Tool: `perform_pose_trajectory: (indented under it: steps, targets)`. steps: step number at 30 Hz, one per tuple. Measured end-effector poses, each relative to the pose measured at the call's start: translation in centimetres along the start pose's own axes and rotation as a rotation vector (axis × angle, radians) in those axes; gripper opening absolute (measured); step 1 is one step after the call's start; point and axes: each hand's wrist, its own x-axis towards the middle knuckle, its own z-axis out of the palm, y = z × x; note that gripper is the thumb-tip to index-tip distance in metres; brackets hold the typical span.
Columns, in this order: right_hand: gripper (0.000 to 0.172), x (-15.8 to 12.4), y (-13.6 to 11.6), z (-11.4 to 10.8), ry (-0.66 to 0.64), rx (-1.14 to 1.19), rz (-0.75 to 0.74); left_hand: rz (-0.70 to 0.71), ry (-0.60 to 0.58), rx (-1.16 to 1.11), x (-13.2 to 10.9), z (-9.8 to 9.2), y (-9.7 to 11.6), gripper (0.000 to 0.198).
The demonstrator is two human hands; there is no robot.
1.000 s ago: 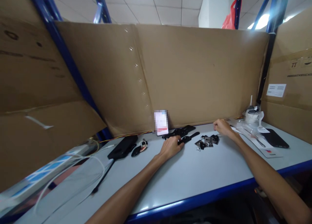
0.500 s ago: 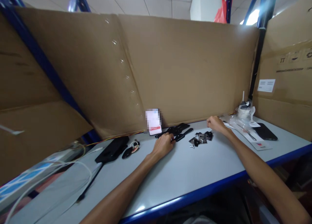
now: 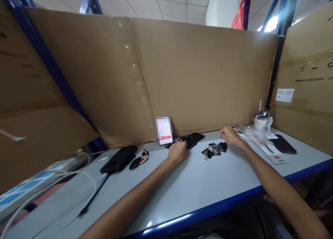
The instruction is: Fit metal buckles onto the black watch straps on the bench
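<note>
My left hand (image 3: 178,151) rests toward the back of the table, its fingers curled down onto a black flat part (image 3: 192,141). That part lies among other thin black pieces, and the fingers hide their left portion. To the right, my right hand (image 3: 230,135) is closed with bent fingers near the table's back edge; whatever it may hold is hidden. Just in front and left of it lie several small metal plates (image 3: 216,149) with black bits on them. A few silver screws (image 3: 205,158) sit at their near side. A lit phone (image 3: 164,131) leans against the cardboard behind my left hand.
A black box with a cable (image 3: 119,159) and a key ring (image 3: 142,158) lie at left, beside a white power strip (image 3: 36,182). At right are a dark phone (image 3: 283,144), plastic packaging (image 3: 256,135) and a white cup (image 3: 261,120). Cardboard (image 3: 203,76) walls the back.
My left hand has shifted slightly right, and the black strip beside it now lies back against the other black pieces. My right hand has barely moved. The view has tilted slightly.
</note>
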Motion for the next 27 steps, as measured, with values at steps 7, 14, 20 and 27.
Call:
perform_pose_trajectory:
  steps: [7, 14, 20, 27]
  targets:
    - [0.030, 0.2, 0.4, 0.3, 0.000, 0.012, 0.012, 0.004, 0.056, 0.008, 0.4, 0.5, -0.4, 0.021]
    - [0.029, 0.8, 1.5, 0.5, -0.017, -0.003, 0.040, -0.006, 0.062, 0.003, 0.1, 0.2, -0.7, 0.019]
    - [0.030, 0.7, 1.7, 0.4, -0.049, -0.011, 0.023, -0.005, 0.064, -0.010, 0.0, 0.4, -1.0, 0.019]
    - [0.030, 0.9, 2.2, 0.7, -0.065, -0.025, 0.017, -0.008, 0.170, -0.052, 0.0, -0.1, -1.6, 0.025]
